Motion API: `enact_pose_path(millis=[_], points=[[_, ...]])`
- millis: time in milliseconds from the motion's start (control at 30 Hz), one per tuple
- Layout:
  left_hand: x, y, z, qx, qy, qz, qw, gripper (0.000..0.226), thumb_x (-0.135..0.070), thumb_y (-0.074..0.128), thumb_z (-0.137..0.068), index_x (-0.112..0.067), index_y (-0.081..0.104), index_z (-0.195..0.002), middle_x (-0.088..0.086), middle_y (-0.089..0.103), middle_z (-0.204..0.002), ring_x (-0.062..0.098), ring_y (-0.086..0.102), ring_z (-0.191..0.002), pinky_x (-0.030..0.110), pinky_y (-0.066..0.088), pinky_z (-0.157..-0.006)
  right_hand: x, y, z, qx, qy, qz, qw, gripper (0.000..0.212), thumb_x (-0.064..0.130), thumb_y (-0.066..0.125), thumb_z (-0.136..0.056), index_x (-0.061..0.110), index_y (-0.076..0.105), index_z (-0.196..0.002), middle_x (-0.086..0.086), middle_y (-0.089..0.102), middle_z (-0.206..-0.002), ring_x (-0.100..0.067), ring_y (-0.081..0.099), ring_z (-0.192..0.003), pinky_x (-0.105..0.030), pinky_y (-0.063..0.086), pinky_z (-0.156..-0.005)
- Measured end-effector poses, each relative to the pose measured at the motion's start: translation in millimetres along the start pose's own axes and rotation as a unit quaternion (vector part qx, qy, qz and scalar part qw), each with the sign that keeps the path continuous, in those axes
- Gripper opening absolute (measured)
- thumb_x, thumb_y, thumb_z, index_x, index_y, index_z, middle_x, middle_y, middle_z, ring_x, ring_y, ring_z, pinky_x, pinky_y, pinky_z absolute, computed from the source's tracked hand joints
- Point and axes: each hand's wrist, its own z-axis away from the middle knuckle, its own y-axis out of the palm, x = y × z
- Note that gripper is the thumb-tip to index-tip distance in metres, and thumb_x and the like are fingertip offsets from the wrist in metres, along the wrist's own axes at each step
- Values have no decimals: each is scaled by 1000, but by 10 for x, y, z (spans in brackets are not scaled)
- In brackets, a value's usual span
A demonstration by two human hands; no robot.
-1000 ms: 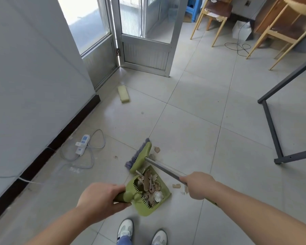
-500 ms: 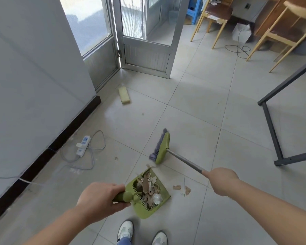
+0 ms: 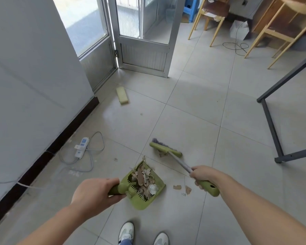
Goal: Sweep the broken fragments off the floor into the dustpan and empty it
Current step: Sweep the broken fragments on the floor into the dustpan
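Observation:
My left hand [image 3: 94,193] grips the handle of a green dustpan [image 3: 157,195] resting on the tiled floor, filled with brown and white broken fragments [image 3: 143,181]. My right hand [image 3: 202,175] holds the metal shaft of a green broom, whose head [image 3: 165,149] with purple bristles sits on the floor just beyond the pan's mouth. One brown fragment [image 3: 162,154] lies against the broom head. Two more loose brown pieces [image 3: 182,188] lie on the floor to the right of the pan, below my right hand.
A white power strip [image 3: 81,147] with looped cable lies near the left wall. A yellow sponge block [image 3: 122,95] sits by the metal door [image 3: 143,50]. A dark table frame [image 3: 272,131] stands at right. Wooden chairs [image 3: 217,18] and a black cable are farther back. My shoes [image 3: 125,232] are below.
My right hand swung the broom out of the pan, away and to the right, and turned its head crosswise beyond the pan's mouth. The dustpan and my left hand stayed nearly still.

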Motion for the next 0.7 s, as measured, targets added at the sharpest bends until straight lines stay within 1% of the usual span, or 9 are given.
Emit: enact_pose_path(millis=[33,100,167,200,300,367,433,500,700], points=[[18,1,-16,-2,1,-3,1000,42,-75,43,-72,-33,41,-71,-11,29,-43,11,33,-40,20,11,-35,3,74,-1,17,9,-7,1000,34,14,43,-96,7,48,-130,-9,52,-76,-15,48,-53,-20,41,-41],[51,1,-46,-2,1,-9,1000,45,-76,40,-73,-31,41,-69,-9,32,-43,12,32,-41,21,12,-35,-40,227,42,41,14,-2,999,35,14,46,-95,6,48,-128,-9,52,-72,-17,47,-51,-22,41,-42],[68,7,-61,-2,-6,-8,1000,49,-79,36,-72,-30,42,-69,-7,37,-46,13,36,-44,24,16,-37,-105,335,171,64,13,-5,998,34,14,45,-94,9,49,-127,-8,52,-71,-16,48,-49,-22,42,-45],[71,9,-64,-3,-11,-1,1000,50,-79,35,-71,-30,41,-69,-7,39,-47,14,38,-46,24,18,-38,-143,361,243,73,14,-17,997,34,14,44,-94,11,48,-128,-8,52,-70,-15,48,-47,-20,41,-44],[72,0,-77,-1,-28,25,999,51,-80,33,-69,-29,35,-64,-5,42,-50,15,41,-50,25,20,-40,-269,341,427,102,29,-95,990,46,16,43,-92,24,40,-137,-6,53,-66,-11,47,-38,-14,36,-39],[83,-4,-87,6,-33,25,999,53,-82,31,-69,-29,34,-62,-4,46,-53,15,45,-51,26,22,-41,-346,296,510,118,46,-146,981,49,18,45,-91,26,38,-139,-5,54,-66,-10,46,-38,-14,35,-39],[103,3,-105,7,-22,26,999,52,-82,32,-69,-31,34,-62,-6,48,-53,14,45,-50,27,23,-41,-392,240,610,124,60,-178,974,47,18,46,-92,29,39,-137,-5,53,-65,-10,45,-38,-14,33,-38],[115,-5,-139,-4,-2,24,1000,50,-82,36,-68,-32,34,-62,-7,44,-49,13,40,-46,26,21,-38,-431,203,688,123,63,-206,969,45,19,46,-93,30,40,-135,-3,52,-64,-9,44,-37,-15,31,-37],[69,-104,-280,-1,41,-2,999,49,-80,38,-68,-31,37,-65,-10,39,-45,12,38,-45,23,17,-38,-512,187,918,92,48,-255,961,43,18,42,-96,32,39,-137,-3,50,-62,-9,44,-36,-14,31,-36]])
